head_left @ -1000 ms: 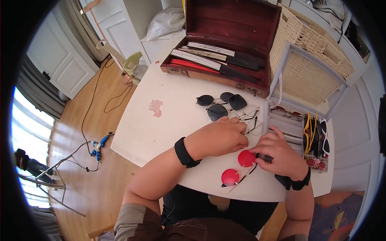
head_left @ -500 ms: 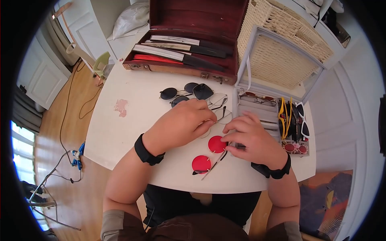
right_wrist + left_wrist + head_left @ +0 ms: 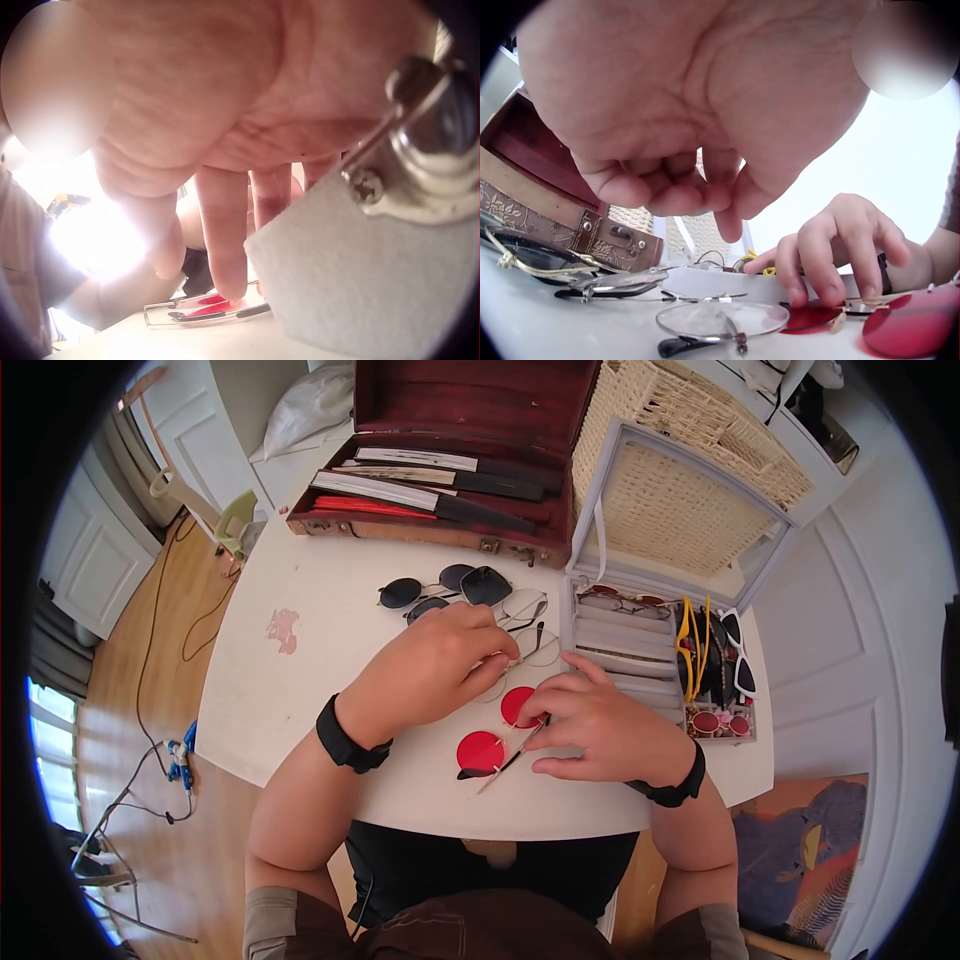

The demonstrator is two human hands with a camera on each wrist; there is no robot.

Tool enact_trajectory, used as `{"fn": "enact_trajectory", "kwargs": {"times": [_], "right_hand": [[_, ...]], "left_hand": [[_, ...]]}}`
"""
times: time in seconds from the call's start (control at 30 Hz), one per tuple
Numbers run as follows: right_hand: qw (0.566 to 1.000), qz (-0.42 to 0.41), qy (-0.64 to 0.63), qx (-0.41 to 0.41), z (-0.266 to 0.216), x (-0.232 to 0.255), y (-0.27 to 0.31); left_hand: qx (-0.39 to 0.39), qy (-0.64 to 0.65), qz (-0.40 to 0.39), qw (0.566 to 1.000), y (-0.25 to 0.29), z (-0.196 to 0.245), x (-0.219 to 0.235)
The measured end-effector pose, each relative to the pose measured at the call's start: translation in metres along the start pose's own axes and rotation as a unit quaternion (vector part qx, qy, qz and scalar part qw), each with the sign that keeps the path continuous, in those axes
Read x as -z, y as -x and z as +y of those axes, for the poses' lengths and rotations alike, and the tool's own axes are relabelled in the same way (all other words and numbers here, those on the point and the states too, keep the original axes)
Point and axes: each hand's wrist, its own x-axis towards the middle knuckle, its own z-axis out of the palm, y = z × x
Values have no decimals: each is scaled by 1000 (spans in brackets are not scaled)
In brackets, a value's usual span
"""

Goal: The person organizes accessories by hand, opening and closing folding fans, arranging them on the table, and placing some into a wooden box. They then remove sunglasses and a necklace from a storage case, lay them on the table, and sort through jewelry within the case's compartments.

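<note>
A pair of round red sunglasses [image 3: 480, 753] lies on the white table near its front edge. My right hand [image 3: 605, 730] reaches over it from the right, fingers spread and fingertips at the farther red lens. In the left wrist view, those fingertips come down at the red sunglasses [image 3: 911, 330]. My left hand [image 3: 425, 670] hovers beside the clear round eyeglasses [image 3: 540, 647], its fingers loosely bent. Nothing shows between them in the left wrist view, where a clear lens [image 3: 721, 319] lies below. Behind this hand rest dark sunglasses [image 3: 487, 586], partly overlapping other pairs.
A grey glasses case [image 3: 625, 650] stands on the right, lid raised, with yellow, white and pink-red sunglasses inside. At the back, an old brown suitcase [image 3: 430, 543] lies open with folded fans [image 3: 375, 500]. Behind the case is a wicker basket [image 3: 700, 430].
The head view has swung right, shifting the table left. My right hand has moved left over the red sunglasses, its thumb and fingers spreading apart. The glasses on the table keep their places.
</note>
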Motion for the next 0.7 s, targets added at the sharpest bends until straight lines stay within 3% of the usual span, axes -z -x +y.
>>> {"fn": "enact_trajectory", "kwargs": {"times": [0.4, 0.7], "right_hand": [[997, 55, 58, -23, 3, -4, -1], [995, 66, 62, -32, 3, -8, -2]], "left_hand": [[7, -5, 2, 1000, 0, -1, -1], [-8, -41, -88, 995, 6, -1, -7]]}}
